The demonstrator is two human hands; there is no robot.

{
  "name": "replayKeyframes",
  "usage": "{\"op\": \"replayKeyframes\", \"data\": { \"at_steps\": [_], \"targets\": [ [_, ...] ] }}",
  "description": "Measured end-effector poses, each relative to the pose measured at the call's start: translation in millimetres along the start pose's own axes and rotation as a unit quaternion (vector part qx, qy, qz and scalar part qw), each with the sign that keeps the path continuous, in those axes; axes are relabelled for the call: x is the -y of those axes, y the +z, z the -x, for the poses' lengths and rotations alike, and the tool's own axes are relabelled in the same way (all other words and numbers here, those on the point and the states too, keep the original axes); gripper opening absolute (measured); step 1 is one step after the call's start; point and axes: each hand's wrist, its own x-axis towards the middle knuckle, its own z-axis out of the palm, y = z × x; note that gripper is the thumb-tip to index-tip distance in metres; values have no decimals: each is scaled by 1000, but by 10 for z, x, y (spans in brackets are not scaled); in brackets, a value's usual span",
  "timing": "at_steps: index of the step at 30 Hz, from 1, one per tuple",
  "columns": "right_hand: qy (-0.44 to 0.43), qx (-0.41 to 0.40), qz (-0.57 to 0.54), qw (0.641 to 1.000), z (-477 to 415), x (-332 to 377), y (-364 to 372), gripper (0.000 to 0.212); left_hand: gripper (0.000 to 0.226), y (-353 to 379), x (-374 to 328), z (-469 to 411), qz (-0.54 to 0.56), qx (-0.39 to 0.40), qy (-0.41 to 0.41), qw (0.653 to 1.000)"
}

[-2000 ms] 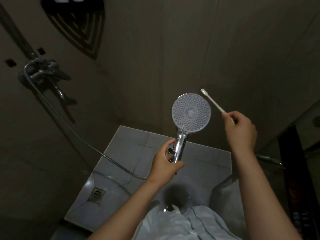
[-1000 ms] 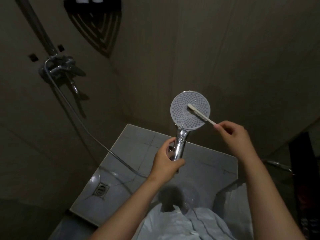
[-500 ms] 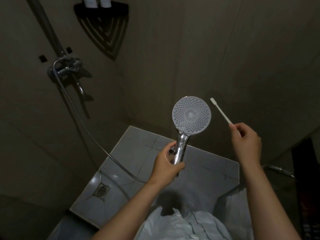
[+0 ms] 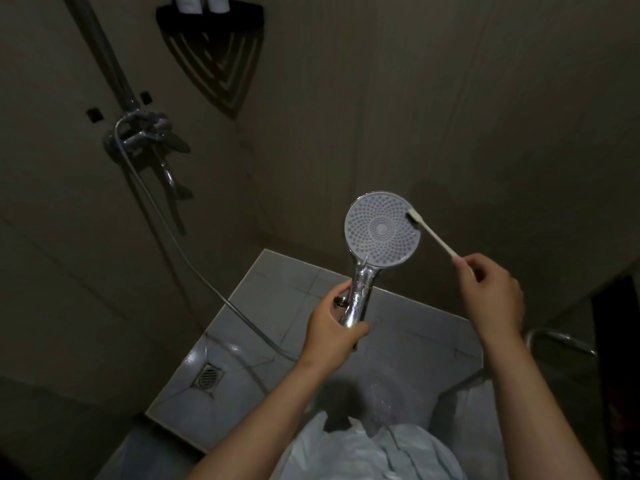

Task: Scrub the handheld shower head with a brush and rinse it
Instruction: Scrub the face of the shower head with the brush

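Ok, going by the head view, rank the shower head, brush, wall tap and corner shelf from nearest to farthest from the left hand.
1. The shower head: its handle is gripped in the left hand.
2. The brush: up and to the right, tip on the spray face.
3. The wall tap: far left, on the wall.
4. The corner shelf: top of the frame, above the tap.

Brush (image 4: pixel 433 236): back on the shower head (image 4: pixel 377 237); half a second ago up in the air, off to its right.
Brush tip: now touching the top right edge of the dotted face; one second ago lying across the middle of it.
Brush tilt: leaning over more to the left than half a second ago.
Right hand (image 4: pixel 493 296): turned a little with the brush.
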Motion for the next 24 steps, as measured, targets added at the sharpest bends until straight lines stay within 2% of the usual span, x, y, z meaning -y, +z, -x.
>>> {"op": "replayKeyframes", "data": {
  "at_steps": [6, 10, 13, 18, 24],
  "targets": [
    [22, -55, -45, 997, 52, -7, -12, 21, 67, 20, 2, 2, 5, 4, -4, 1000],
    [-40, 44, -135, 989, 53, 6, 12, 19, 65, 4, -7, -41, 6, -10, -4, 1000],
    [-43, 82, -74, 993, 71, 44, 153, 22, 66, 6, -13, -47, 3, -14, -2, 1000],
    [0, 30, 15, 999, 60, 51, 160, 28, 65, 18, -12, -43, 6, -30, -1, 1000],
    [29, -4, 40, 999, 73, 30, 129, 27, 66, 24, -2, -45, 2, -28, -8, 1000]
  ]
}}
